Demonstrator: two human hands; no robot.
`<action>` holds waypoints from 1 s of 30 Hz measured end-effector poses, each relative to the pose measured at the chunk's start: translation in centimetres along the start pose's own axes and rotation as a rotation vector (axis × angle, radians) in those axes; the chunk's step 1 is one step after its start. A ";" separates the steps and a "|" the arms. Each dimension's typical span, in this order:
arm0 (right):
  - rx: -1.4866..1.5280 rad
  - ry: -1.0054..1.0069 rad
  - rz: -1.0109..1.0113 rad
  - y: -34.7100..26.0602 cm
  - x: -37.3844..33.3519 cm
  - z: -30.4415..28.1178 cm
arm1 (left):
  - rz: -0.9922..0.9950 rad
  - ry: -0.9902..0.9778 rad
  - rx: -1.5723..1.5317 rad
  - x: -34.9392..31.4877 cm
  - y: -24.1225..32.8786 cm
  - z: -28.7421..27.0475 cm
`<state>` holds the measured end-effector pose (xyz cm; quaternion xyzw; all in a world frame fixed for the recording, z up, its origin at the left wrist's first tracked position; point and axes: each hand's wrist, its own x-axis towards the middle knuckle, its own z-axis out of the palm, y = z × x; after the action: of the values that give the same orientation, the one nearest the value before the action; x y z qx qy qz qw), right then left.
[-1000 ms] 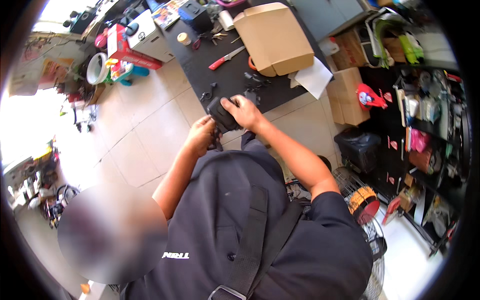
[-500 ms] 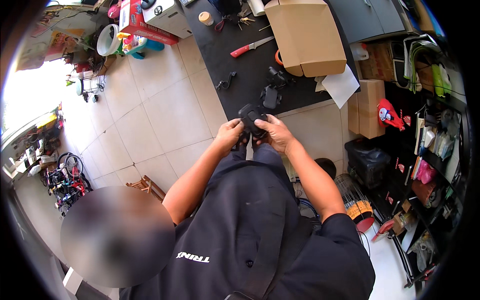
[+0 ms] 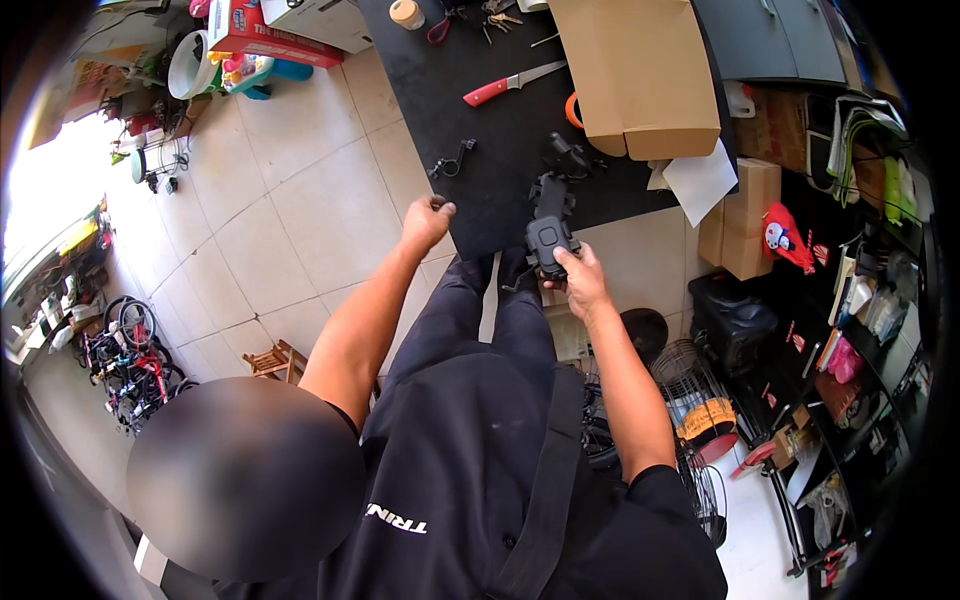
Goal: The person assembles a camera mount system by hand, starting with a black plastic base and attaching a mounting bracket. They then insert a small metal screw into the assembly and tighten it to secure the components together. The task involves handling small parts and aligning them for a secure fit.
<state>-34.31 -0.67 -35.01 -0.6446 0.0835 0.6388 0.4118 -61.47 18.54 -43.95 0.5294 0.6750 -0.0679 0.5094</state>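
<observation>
Gripped in my right hand is a black phone holder, held at the table's near edge with my thumb on its side. Just beyond it, overlapping in view, lies another black phone holder on the black table. My left hand is apart from it, off the table's left edge, with its fingers curled closed; whatever they may pinch is too small to make out. Near that hand a small black clamp bracket rests on the table. Farther back is a third black mount.
A red-handled knife lies on the table, left of an open cardboard box and an orange ring. White paper overhangs the table's right corner. Keys and a small jar are at the back. Loaded shelves stand to the right.
My left hand has let go of the phone holder and moved left and up toward the table's left edge. My right hand has carried the holder a little to the right.
</observation>
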 end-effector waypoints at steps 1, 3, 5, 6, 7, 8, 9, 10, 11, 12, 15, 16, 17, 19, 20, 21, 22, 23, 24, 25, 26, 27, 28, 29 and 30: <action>-0.033 0.011 -0.005 0.2 0.6 0.2 | 0.050 0.083 0.054 1.5 -1.2 0.1; -0.091 0.042 -0.017 1.0 1.9 0.9 | 0.120 0.141 0.215 2.5 0.4 -0.7; -0.143 0.049 -0.048 1.2 2.9 1.9 | 0.174 0.177 0.331 2.8 2.5 -1.5; -0.171 0.051 -0.064 1.3 3.4 2.4 | 0.190 0.186 0.363 2.9 3.5 -1.4; -0.199 0.054 -0.063 1.1 3.7 3.0 | 0.204 0.197 0.394 2.9 4.3 -1.3; -0.226 0.059 -0.063 1.1 4.1 3.5 | 0.232 0.206 0.418 3.1 4.9 -0.9; -0.253 0.064 -0.063 1.1 4.6 4.1 | 0.259 0.215 0.441 3.3 5.5 -0.6; -0.259 0.063 -0.068 1.4 5.2 4.5 | 0.286 0.223 0.464 3.5 5.7 -0.2; -0.269 0.066 -0.065 1.7 5.9 4.9 | 0.287 0.199 0.463 3.8 5.8 0.0; -0.279 0.069 -0.061 2.0 6.5 5.4 | 0.286 0.176 0.461 4.1 6.0 0.1; -0.327 0.063 -0.041 2.1 7.9 6.9 | 0.294 0.127 0.438 5.7 4.5 0.6; -0.351 0.067 -0.040 2.1 8.5 7.4 | 0.301 0.115 0.430 5.9 4.3 0.4; -0.376 0.069 -0.039 2.2 9.1 7.8 | 0.283 0.062 0.367 6.0 4.1 0.3; -0.406 0.100 -0.057 2.1 10.0 8.4 | 0.248 -0.037 0.239 5.9 4.0 -0.2; -0.411 0.101 -0.060 1.9 10.5 8.7 | 0.218 -0.115 0.089 5.6 3.9 -0.7; -0.417 0.103 -0.063 1.8 10.8 8.9 | 0.188 -0.191 -0.063 5.0 3.7 -1.1; -0.425 0.120 -0.073 1.1 10.5 9.3 | 0.158 -0.266 -0.214 4.3 3.6 -1.6; -0.422 0.104 -0.054 1.1 10.6 9.2 | 0.143 -0.275 -0.274 3.2 4.0 -1.9; -0.419 0.088 -0.036 0.9 10.8 9.0 | 0.128 -0.284 -0.334 1.9 4.4 -2.1; -0.416 0.071 -0.019 0.9 11.0 8.5 | 0.115 -0.292 -0.393 0.5 4.7 -2.4; -0.735 0.221 -0.176 1.5 11.7 8.2 | 0.160 -0.260 -0.356 -0.6 4.8 -2.3; -0.818 0.269 -0.324 2.2 11.8 7.4 | 0.172 -0.261 -0.359 -1.8 5.0 -2.4; -0.908 0.308 -0.472 1.0 10.0 7.8 | 0.177 -0.258 -0.370 -3.4 5.6 -2.6; -0.996 0.350 -0.625 -0.8 7.9 8.4 | 0.187 -0.256 -0.382 -4.7 5.9 -2.6; -0.850 0.210 -0.611 -3.4 5.5 9.3 | 0.266 -0.201 -0.358 -5.4 5.2 -1.9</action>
<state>-38.27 9.79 -37.05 -0.8100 -0.3331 0.3994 0.2710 -59.01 18.51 -36.58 0.5054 0.5465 0.0682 0.6643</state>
